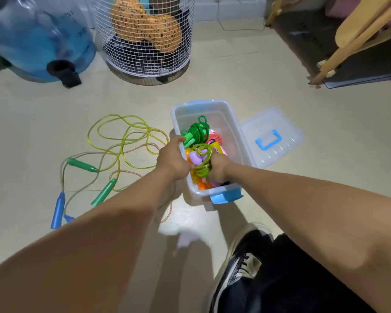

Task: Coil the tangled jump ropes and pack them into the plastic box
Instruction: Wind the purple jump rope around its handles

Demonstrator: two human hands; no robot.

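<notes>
Both hands reach into the clear plastic box (231, 129): the left hand (173, 160) curls its fingers over the 9 o'clock rim by a green-handled coil (198, 132), while the right hand (218, 169) grips a lime-green coiled rope (202, 162) with purple handles. At 9 o'clock on the floor, a yellow rope (122, 141) and a beige rope (81, 177) lie tangled. The lid (271, 136) rests at the box's 3 o'clock

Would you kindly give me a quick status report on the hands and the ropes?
Both hands in the plastic box: left hand and right hand pressing the lime coiled rope down. Two tangled ropes remain on the floor. Lid off, beside the box.
</notes>
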